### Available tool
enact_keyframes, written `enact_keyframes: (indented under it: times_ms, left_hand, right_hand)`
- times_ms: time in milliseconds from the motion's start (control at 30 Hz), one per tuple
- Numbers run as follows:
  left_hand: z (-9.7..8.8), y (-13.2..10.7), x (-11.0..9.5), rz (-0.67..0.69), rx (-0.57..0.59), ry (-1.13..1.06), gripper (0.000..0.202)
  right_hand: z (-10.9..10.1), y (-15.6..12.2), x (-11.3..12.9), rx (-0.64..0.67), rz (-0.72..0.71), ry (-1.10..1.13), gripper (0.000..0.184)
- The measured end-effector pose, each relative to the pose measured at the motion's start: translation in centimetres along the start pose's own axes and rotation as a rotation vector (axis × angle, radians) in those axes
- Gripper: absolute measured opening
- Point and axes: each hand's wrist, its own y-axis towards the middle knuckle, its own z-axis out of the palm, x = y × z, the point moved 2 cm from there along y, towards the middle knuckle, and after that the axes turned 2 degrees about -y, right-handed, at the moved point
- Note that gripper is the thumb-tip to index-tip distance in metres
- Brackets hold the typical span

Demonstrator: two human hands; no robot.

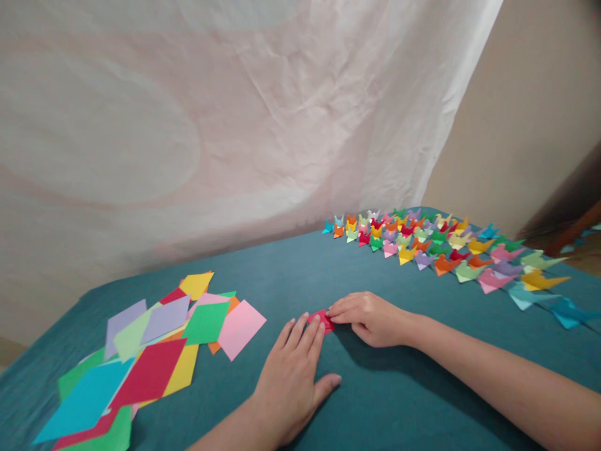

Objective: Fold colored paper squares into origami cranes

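Observation:
A small folded piece of red paper (323, 319) lies flat on the teal cloth in front of me. My left hand (298, 363) rests palm down, its fingertips on the paper's left part and its thumb spread out to the right on the cloth. From the right, my right hand (369, 318) touches the paper's right edge, its fingers held together and curled, the tips pressing down there. My fingers cover parts of the paper, so its full outline is hidden.
Loose coloured paper squares (154, 369) are strewn in an overlapping heap at the left. Rows of folded paper birds (436, 244) in many colours stand at the back right. The teal tablecloth (282, 269) reaches a pale hanging sheet (263, 125) behind.

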Motion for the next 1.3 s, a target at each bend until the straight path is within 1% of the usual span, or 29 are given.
enact_keyframes:
  times_ms: [100, 267, 400, 500, 600, 733, 900, 1100, 1300]
  left_hand:
    - [0.0, 0.0, 0.0, -0.002, 0.0, -0.004, 0.067]
    - [0.1, 0.0, -0.1, 0.001, -0.008, -0.005, 0.068]
    - [0.1, 0.0, -0.1, -0.006, -0.007, -0.003, 0.067]
    - [0.0, 0.0, -0.1, -0.013, 0.01, -0.001, 0.067]
    - [0.1, 0.0, -0.1, -0.001, 0.017, 0.009, 0.068]
    - [0.1, 0.1, 0.0, -0.004, 0.021, 0.018, 0.068]
    - [0.1, 0.1, 0.2, 0.001, 0.013, 0.017, 0.07]
    - [0.2, 0.1, 0.4, 0.014, 0.019, 0.01, 0.072]
    - [-0.2, 0.1, 0.6, 0.024, 0.034, -0.014, 0.07]
  right_hand:
    - [0.0, -0.3, -0.2, -0.022, 0.064, 0.025, 0.047]
    - [0.4, -1.4, 0.9, -0.008, 0.099, -0.042, 0.049]
    - [1.0, -1.9, 1.3, -0.018, 0.083, -0.122, 0.043]
    - [1.3, -1.9, 1.3, 0.01, 0.059, -0.177, 0.04]
    - [1.3, -1.6, 1.5, 0.039, 0.053, -0.227, 0.038]
    - [1.0, -1.2, 2.1, 0.067, 0.079, -0.269, 0.035]
    - [1.0, -0.8, 2.4, 0.053, 0.095, -0.276, 0.031]
    - [1.5, -0.9, 2.6, 0.01, 0.116, -0.287, 0.031]
    - [1.9, -1.2, 2.4, -0.001, 0.073, -0.261, 0.032]
